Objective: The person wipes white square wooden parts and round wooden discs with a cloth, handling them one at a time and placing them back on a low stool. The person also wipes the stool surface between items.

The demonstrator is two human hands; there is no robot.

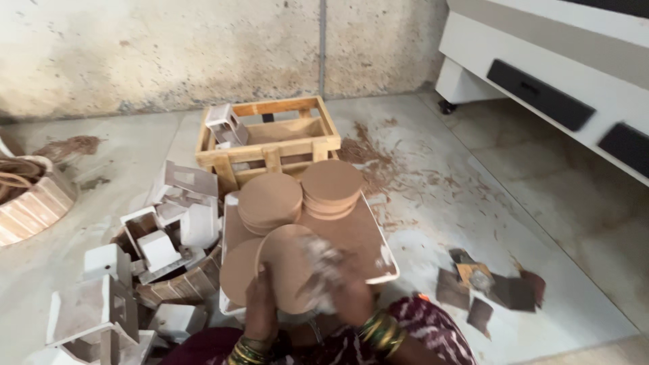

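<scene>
Rubbing round brown disc (pixel 287 267), both hands.

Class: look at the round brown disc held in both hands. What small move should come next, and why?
Probably finish rubbing the round brown wooden disc: the left hand steadies its edge, the blurred right hand presses a pale pad on its face, then onto the disc stacks.

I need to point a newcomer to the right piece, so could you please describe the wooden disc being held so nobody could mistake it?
Start at the slatted wooden crate by the wall; just in front of it lies a white-edged board carrying two stacks of brown discs. At the board's near edge, the held disc is the one tilted upright, gripped by the left hand while the blurred right hand presses against its face; the others lie flat.
</scene>
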